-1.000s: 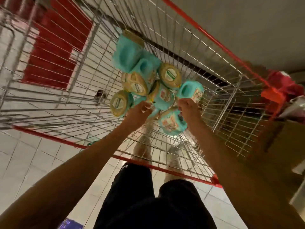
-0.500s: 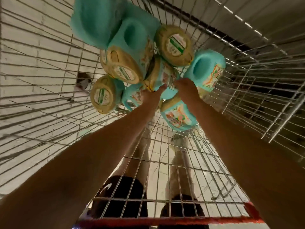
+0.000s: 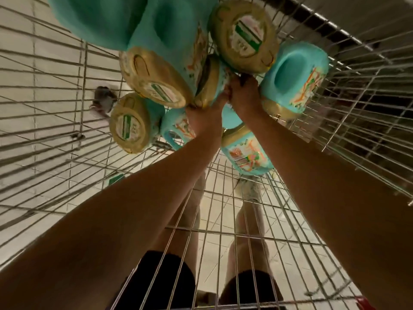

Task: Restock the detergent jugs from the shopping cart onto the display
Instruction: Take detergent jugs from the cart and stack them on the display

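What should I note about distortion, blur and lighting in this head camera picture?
Head view: wide-angle distortion bows the cart wires and stretches both forearms; the teal jugs nearest the top edge look soft; lighting is dim and warm, without strong glare; left hand and right hand are slightly blurred.

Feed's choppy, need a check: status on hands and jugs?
Left hand, right hand on middle detergent jug, grips hidden. Jug in shopping cart. Other jugs crowd it.

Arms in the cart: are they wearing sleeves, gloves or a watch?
No. The left arm and right arm are bare, with no sleeves in view. The left hand and right hand have no gloves, and no watch or bracelet shows. The person wears black shorts.
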### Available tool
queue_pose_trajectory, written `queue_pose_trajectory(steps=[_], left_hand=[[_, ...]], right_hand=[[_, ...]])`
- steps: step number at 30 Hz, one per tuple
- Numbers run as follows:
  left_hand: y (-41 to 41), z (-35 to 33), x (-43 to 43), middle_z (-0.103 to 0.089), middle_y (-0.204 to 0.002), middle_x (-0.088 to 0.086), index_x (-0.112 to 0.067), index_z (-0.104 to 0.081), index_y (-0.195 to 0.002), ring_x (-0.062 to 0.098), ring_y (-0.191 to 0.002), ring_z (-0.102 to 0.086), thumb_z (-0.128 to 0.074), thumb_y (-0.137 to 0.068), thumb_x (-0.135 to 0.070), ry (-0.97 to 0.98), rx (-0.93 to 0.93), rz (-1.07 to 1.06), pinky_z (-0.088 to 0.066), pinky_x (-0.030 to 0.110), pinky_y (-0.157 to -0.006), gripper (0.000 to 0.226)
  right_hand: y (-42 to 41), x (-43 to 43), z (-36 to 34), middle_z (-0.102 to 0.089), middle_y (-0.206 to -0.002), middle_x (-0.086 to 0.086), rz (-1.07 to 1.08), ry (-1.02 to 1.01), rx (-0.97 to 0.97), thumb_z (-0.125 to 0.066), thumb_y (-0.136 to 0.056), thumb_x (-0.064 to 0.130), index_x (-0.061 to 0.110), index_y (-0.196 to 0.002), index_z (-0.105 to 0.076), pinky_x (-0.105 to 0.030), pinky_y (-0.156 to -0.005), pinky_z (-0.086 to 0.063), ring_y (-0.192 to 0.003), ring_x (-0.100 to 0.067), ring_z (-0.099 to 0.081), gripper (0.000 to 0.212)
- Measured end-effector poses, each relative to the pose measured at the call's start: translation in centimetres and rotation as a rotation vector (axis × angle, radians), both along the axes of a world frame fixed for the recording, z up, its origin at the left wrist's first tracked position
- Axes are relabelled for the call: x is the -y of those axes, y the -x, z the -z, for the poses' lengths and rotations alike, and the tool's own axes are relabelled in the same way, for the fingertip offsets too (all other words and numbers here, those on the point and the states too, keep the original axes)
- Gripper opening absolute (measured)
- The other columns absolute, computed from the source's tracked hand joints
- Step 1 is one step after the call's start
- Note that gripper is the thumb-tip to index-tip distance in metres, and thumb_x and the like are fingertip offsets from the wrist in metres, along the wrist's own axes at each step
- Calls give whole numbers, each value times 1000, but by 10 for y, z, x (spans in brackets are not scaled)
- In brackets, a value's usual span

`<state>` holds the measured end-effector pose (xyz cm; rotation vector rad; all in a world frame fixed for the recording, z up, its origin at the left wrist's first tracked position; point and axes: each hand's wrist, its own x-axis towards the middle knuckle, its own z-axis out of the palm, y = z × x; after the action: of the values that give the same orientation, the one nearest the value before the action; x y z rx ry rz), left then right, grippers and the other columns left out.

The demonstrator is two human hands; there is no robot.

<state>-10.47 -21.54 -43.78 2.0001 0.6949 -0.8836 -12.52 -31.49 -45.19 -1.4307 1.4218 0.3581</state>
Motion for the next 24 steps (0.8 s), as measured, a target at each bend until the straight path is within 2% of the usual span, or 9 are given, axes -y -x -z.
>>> queue_pose_trajectory(steps=[3, 7, 11, 14, 16, 18, 20, 22, 24], left_hand=[[0, -10, 4, -58, -138, 2, -10, -40, -153, 27, -129, -58, -101, -63, -45, 2, 28, -22, -40, 27, -103, 114], [7, -34, 0, -55, -147, 13, -5, -39, -153, 33, -134, -54, -99, -63, -50, -44, 29, 52, -44, 39, -114, 116], [17, -75, -14, -55, -146, 11, -5, -41, -153, 31, -133, -54, -96, -68, -49, -26, -20, 105, -44, 38, -112, 111], [26, -114, -26, -58, -144, 3, -11, -41, -154, 19, -123, -55, -95, -67, -54, 36, -42, 150, -42, 30, -104, 111], [24, -146, -29, -60, -136, -3, -14, -45, -152, 18, -119, -56, -92, -58, -63, 68, -50, 198, -45, 34, -108, 115], [20, -178, -30, -67, -136, 1, -15, -53, -147, 24, -122, -64, -90, -55, -61, 103, -62, 251, -52, 42, -108, 109], [15, -205, -33, -70, -136, 11, -13, -59, -139, 29, -116, -69, -95, -65, -47, 151, -85, 302, -61, 43, -93, 89], [9, -237, -37, -77, -119, 6, -17, -64, -127, 23, -98, -74, -98, -65, -34, 271, -133, 296, -61, 27, -66, 73], [2, -275, -42, -81, -102, -6, -25, -67, -117, 15, -87, -77, -100, -55, -36, 383, -183, 366, -58, 22, -58, 70]], right_hand=[[5, 5, -7, -69, -124, -20, 0, -47, 5, -48, -110, 42, 2, -127, -64, -35, -96, -47, -117, -34, -64, 46], [24, 11, -24, -72, -98, -12, -23, -133, -11, -46, -110, 42, 9, -101, -67, -31, -75, -52, -90, -29, -66, 40], [41, 20, -60, -57, -77, 1, -99, -144, -25, -42, -112, 37, 16, -86, -60, -17, -48, -38, -67, -10, -53, 38], [52, 21, -99, -64, -101, -11, -177, -169, -31, -37, -113, 32, 5, -112, -67, -29, -60, -37, -83, -23, -58, 39], [61, 23, -125, -64, -124, -23, -164, -223, -24, -38, -114, 28, -3, -130, -62, -30, -79, -43, -105, -31, -61, 42], [70, 25, -155, -62, -134, -27, -112, -236, -5, -39, -114, 31, -4, -135, -59, -42, -101, -50, -122, -39, -61, 46], [79, 29, -187, -69, -121, -19, 16, -219, 45, -39, -113, 40, 2, -128, -64, -38, -92, -54, -114, -35, -66, 47], [88, 33, -223, -70, -105, -7, 77, -215, 91, -38, -113, 48, 12, -123, -67, -25, -73, -49, -92, -20, -67, 48], [100, 35, -256, -72, -117, -9, 131, -244, 163, -39, -112, 53, 11, -132, -68, -27, -86, -52, -101, -23, -69, 55]])
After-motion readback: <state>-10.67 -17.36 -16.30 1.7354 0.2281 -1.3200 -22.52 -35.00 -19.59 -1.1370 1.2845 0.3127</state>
